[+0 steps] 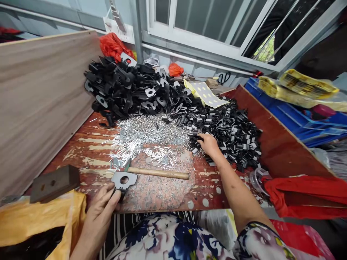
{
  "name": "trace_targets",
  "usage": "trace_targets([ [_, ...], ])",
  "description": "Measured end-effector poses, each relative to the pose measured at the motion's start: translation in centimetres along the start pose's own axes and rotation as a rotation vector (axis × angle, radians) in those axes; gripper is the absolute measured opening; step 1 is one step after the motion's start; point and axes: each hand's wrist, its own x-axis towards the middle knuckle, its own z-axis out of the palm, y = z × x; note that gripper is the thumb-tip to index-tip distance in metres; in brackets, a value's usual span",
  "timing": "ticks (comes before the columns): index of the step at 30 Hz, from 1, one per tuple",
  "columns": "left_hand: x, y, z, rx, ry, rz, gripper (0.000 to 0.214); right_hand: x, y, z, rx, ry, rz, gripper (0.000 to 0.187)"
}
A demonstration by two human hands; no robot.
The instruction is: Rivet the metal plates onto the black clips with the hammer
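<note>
At far left, a brown block (pixel 55 184) sits on the counter (pixel 86 150) beside a yellow bag (pixel 77 209); a piece dropped on that side could fall into the bag. The left hand (pixel 99 209) has thumb and fingers closed on the black plate-headed part (pixel 116 179), held near the counter's front edge; a loose pinch could let it tip or drop. The hammer (pixel 159 173) lies across the stone slab (pixel 162 195) just behind this part, its head close by, so a forward push could knock it. Loose metal pins (pixel 151 131) spread onto the slab; a sweep of either arm could scatter them, and stray ones could leave work seated unevenly. At right, the right hand (pixel 209 144) has its fingers curled nearly together at the edge of the small black clips (pixel 238 141); whether it grips one cannot be told. Tangled clips could come up together.
</note>
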Motion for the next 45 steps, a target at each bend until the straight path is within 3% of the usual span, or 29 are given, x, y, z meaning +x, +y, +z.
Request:
trace_targets([
  [3, -0.3, 0.1, 0.0, 0.016, -0.013, 0.019, 0.065, 1.0, 1.0, 0.6, 0.082, 0.028, 0.049, 0.025],
  [6, -0.4, 0.1, 0.0, 0.031, -0.015, 0.052, 0.065, 1.1, 1.4, 0.3, 0.156, 0.11, 0.072, 0.035],
  [10, -0.4, -0.1, 0.0, 0.042, -0.023, 0.081, 0.064, -1.5, 0.3, 0.0, 0.205, 0.202, 0.072, 0.044],
  [12, -0.4, 0.0, 0.1, 0.035, -0.019, 0.092, 0.061, -3.9, -1.2, 0.7, 0.32, 0.141, 0.071, 0.043],
  [15, -0.5, 0.3, 0.3, 0.011, -0.014, 0.099, 0.056, -8.0, -3.5, 2.5, 0.523, -0.059, 0.071, 0.029],
  [18, -0.7, 0.4, 0.4, -0.06, 0.0, 0.071, 0.054, -11.2, -4.5, 3.3, 0.574, -0.167, 0.093, 0.033],
  [21, -0.8, 0.4, 0.2, -0.238, 0.037, -0.067, 0.045, -12.5, -4.0, 2.1, 0.488, -0.218, 0.027, 0.038],
  [24, -1.0, 0.6, -0.4, -0.371, 0.028, -0.222, 0.046, -12.3, -3.4, 0.2, 0.24, -0.165, -0.248, 0.041],
  [27, -1.6, 1.4, -0.8, -0.353, 0.015, -0.236, 0.048, -11.6, -3.5, -0.1, 0.15, -0.211, -0.511, 0.051],
  [29, -2.2, 2.2, -0.8, -0.294, -0.001, -0.191, 0.045, -11.2, -4.0, 0.7, 0.15, -0.259, -0.606, 0.05],
  [32, -3.0, 3.4, -0.4, -0.227, -0.103, -0.146, 0.047, -11.0, -4.8, 2.4, 0.054, -0.215, -0.603, 0.045],
  [35, -3.5, 4.3, 0.3, -0.261, -0.199, -0.185, 0.043, -10.9, -5.6, 3.1, -0.094, -0.138, -0.478, 0.042],
  [38, -3.5, 4.8, 1.5, -0.344, -0.282, -0.229, 0.038, -10.9, -7.4, 2.3, -0.032, -0.014, -0.406, 0.034],
  [41, -3.2, 5.4, 3.0, -0.462, -0.382, -0.212, 0.028, -11.7, -11.1, 1.3, 0.242, 0.118, -0.422, 0.029],
  [45, -3.0, 6.6, 4.7, -0.645, -0.497, -0.171, 0.025, -13.7, -16.5, 1.9, 0.576, 0.032, -0.448, 0.025],
])
